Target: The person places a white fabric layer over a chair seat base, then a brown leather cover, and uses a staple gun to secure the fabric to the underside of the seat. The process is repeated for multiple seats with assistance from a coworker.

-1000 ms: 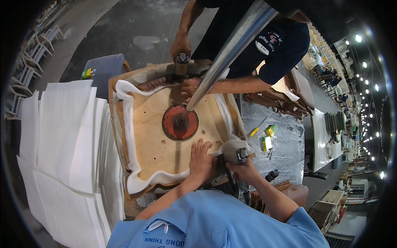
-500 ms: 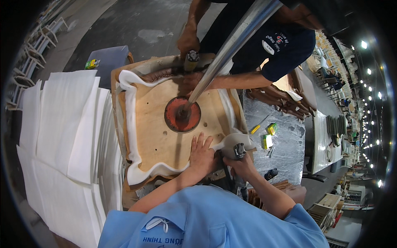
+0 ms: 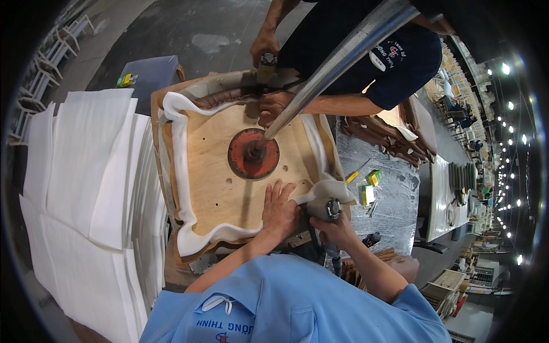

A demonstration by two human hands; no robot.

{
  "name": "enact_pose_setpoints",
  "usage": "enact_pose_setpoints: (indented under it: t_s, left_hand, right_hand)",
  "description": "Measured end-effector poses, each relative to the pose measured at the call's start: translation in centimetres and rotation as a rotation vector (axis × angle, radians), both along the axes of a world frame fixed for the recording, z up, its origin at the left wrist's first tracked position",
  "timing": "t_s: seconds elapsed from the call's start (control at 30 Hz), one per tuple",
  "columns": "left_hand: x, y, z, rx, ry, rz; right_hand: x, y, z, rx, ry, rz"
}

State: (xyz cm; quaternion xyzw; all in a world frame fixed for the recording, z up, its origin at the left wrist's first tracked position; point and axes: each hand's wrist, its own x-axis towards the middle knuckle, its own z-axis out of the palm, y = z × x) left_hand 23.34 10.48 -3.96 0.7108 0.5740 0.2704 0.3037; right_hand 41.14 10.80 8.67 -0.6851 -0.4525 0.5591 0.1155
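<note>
A square plywood seat panel [image 3: 220,177] lies before me, its edges wrapped in white padding [image 3: 182,166] and brown covering. A round red pressing plate [image 3: 240,163] on a slanted metal rod [image 3: 326,77] bears on its middle. My left hand [image 3: 279,214] rests on the panel's near edge, fingers stretched flat over the wood; its thumb side is partly hidden. Wrapped round the handle of a grey staple gun [image 3: 321,210], my right hand [image 3: 337,231] holds it at the near right corner, against the white padding.
Across the panel, a co-worker's hand [image 3: 264,47] grips another staple gun [image 3: 266,68]; their other hand [image 3: 274,106] presses the far edge. White foam sheets [image 3: 86,188] are stacked at left. Right, a film-covered table [image 3: 394,200] bears a yellow-handled tool [image 3: 353,176], small boxes [image 3: 372,183] and brown covers [image 3: 389,134].
The co-worker's hand on the far edge has shifted slightly and shows more clearly beside the rod. My hands stay nearly in place; the view has moved a little.
</note>
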Motion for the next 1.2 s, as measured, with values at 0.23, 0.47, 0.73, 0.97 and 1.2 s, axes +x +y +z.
enact_pose_setpoints:
  t_s: [0.23,0.47,0.73,0.97,1.2]
  left_hand:
    - [0.0,0.0,0.1,0.024,-0.02,0.021]
    - [0.0,-0.2,0.1,0.037,-0.022,0.028]
    - [0.1,0.3,0.6,0.03,0.055,-0.018]
    - [-9.6,0.8,12.9,-0.34,-0.436,-0.06]
    - [-13.1,-10.2,7.4,0.07,0.168,-0.154]
  right_hand:
    - [-0.1,0.7,-0.7,0.013,-0.042,0.05]
    - [-0.6,1.0,-0.5,0.044,-0.061,0.072]
    - [0.8,-1.1,-1.5,0.058,0.016,0.003]
    - [0.5,-6.6,-3.1,0.181,0.069,-0.234]
    - [0.4,-6.9,-4.1,0.244,0.071,-0.168]
